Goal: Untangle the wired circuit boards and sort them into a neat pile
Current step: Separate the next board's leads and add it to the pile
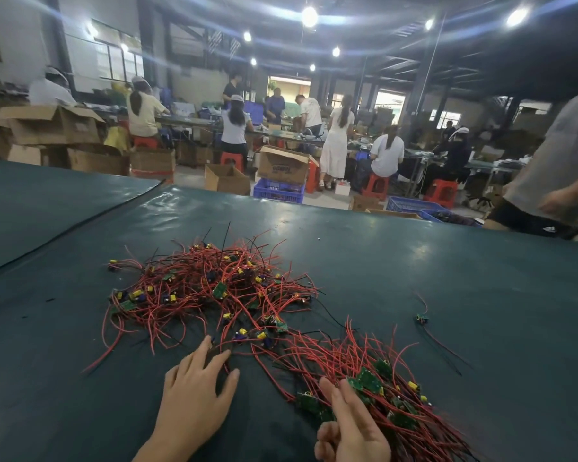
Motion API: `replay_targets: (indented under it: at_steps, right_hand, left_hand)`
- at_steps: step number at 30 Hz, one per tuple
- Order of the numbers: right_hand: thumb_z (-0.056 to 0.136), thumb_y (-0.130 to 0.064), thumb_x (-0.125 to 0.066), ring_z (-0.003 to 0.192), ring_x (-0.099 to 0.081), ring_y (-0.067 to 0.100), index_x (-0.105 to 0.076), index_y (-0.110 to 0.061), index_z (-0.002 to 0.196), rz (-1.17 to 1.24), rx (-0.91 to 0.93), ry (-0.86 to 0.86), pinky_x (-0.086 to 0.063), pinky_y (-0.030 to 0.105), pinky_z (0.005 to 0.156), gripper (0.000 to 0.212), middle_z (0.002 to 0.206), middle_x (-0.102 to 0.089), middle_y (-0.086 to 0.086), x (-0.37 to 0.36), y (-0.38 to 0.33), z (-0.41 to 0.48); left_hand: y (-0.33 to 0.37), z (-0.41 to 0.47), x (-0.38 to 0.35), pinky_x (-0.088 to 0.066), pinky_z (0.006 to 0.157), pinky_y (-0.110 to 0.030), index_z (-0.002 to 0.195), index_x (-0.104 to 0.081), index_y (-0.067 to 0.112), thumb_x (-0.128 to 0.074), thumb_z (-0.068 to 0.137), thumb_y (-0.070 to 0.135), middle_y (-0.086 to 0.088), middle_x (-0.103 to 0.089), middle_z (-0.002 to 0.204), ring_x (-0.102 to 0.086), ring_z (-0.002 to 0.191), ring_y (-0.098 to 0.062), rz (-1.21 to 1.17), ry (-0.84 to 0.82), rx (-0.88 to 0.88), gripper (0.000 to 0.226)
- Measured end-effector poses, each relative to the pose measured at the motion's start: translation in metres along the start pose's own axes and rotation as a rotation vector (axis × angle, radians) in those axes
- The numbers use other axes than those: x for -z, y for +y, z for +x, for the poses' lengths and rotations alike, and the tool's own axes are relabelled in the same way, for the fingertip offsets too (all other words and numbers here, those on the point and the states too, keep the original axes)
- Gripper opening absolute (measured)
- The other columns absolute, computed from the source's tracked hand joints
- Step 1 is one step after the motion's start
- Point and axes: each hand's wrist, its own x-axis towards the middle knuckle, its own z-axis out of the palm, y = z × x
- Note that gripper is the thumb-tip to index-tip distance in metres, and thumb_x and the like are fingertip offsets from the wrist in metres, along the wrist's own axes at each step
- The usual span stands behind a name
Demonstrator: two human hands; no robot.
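Right hand [351, 425] touches flat green boards [366, 380]; left hand [194, 395] splayed beside red wires [194, 295].

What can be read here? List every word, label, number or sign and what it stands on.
None can be read.
Open brown cardboard box: dark blue print, too blurred.
Passer-by's black shorts: small white mark, too small.
Small green circuit boards with red wires: no legible marking.

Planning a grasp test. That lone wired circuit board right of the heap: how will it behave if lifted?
Probably light: the lone wired circuit board is small with thin leads. Its black lead and red lead lie curved on the green table cover, so they would likely dangle limply. It lies apart from the tangled heap, so snagging seems unlikely.
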Motion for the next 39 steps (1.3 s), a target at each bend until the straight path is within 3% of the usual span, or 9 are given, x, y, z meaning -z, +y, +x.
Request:
replay_targets:
  at_steps: [5,8,12,15,19,23,30,35,39]
  right_hand:
    - [0.092,-0.003,-0.059,0.029,-0.046,0.017,-0.067,-0.008,0.117,0.006,-0.023,-0.027,-0.037,0.022,0.03,0.027,0.083,-0.077,0.003,-0.001,0.005,0.001]
    - [0.092,-0.003,-0.059,0.03,-0.046,0.019,-0.067,-0.01,0.117,-0.003,-0.02,-0.04,-0.037,0.023,0.031,0.027,0.084,-0.077,0.003,-0.001,0.007,0.003]
    - [0.092,-0.003,-0.058,0.029,-0.047,0.019,-0.068,-0.01,0.113,-0.019,-0.031,-0.049,-0.036,0.022,0.03,0.025,0.082,-0.076,0.004,-0.002,0.007,0.003]
    - [0.092,-0.002,-0.057,0.029,-0.047,0.018,-0.07,-0.009,0.108,-0.034,-0.027,-0.061,-0.035,0.021,0.029,0.021,0.08,-0.076,0.004,-0.003,0.005,0.001]
    - [0.093,-0.004,-0.058,0.029,-0.047,0.017,-0.072,-0.01,0.096,-0.075,-0.039,-0.1,-0.034,0.02,0.029,0.016,0.078,-0.076,0.006,-0.005,0.003,0.0]
    - [0.092,-0.004,-0.059,0.031,-0.047,0.018,-0.073,-0.007,0.09,-0.124,-0.014,-0.145,-0.033,0.019,0.03,0.014,0.077,-0.075,0.009,-0.006,0.005,-0.002]
    - [0.091,-0.005,-0.06,0.032,-0.049,0.019,-0.074,-0.006,0.086,-0.166,0.008,-0.161,-0.034,0.02,0.031,0.014,0.075,-0.075,0.009,-0.007,0.005,-0.004]
    - [0.09,-0.004,-0.063,0.032,-0.049,0.02,-0.074,-0.008,0.085,-0.181,0.025,-0.173,-0.035,0.02,0.031,0.013,0.074,-0.075,0.008,-0.007,0.005,-0.005]
    - [0.082,0.001,-0.07,0.035,-0.052,0.017,-0.076,-0.011,0.084,-0.214,0.049,-0.187,-0.042,0.022,0.037,0.013,0.072,-0.075,0.008,-0.009,0.01,-0.007]
  left_hand:
    - [-0.002,0.002,0.013,-0.031,0.088,-0.029,0.114,-0.049,0.034,-0.053,0.093,0.034,0.014,-0.053,0.106,-0.053,0.105,-0.012,-0.135,0.197,0.02,0.021]
    - [-0.004,0.001,0.014,-0.032,0.082,-0.029,0.114,-0.042,0.033,-0.063,0.086,0.031,0.015,-0.057,0.083,-0.054,0.086,-0.01,-0.19,0.213,0.041,0.035]
    - [-0.002,0.001,0.01,-0.036,0.097,-0.032,0.139,-0.035,0.034,-0.054,0.088,0.049,0.01,-0.049,0.12,-0.045,0.115,-0.014,0.01,0.101,0.111,0.056]
    - [0.001,0.001,0.012,-0.033,0.095,-0.029,0.127,-0.052,0.036,-0.052,0.092,0.044,0.015,-0.054,0.109,-0.048,0.109,-0.011,0.036,0.094,0.078,0.036]
    - [0.009,-0.002,0.015,-0.041,0.083,-0.022,0.113,-0.061,0.033,-0.067,0.087,0.02,0.02,-0.059,0.094,-0.054,0.092,-0.003,-0.344,0.182,-0.019,0.03]
    - [0.02,-0.004,0.016,-0.049,0.073,-0.006,0.096,-0.065,0.031,-0.071,0.079,-0.003,0.007,-0.069,0.085,-0.064,0.084,0.0,-0.752,0.26,-0.02,0.039]
    - [0.018,0.003,0.012,-0.056,0.084,-0.041,0.081,-0.073,0.026,-0.064,0.08,-0.009,0.0,-0.075,0.076,-0.07,0.084,-0.022,-0.919,0.08,0.186,0.037]
    - [0.026,-0.008,0.016,-0.055,0.077,-0.034,0.096,-0.073,0.023,-0.076,0.071,-0.009,0.012,-0.069,0.091,-0.065,0.085,-0.008,-0.646,0.444,-0.244,0.041]
    - [0.038,-0.016,0.018,-0.053,0.076,-0.029,0.108,-0.071,0.021,-0.071,0.078,0.017,0.019,-0.066,0.104,-0.058,0.095,-0.001,-0.502,0.478,-0.622,0.03]
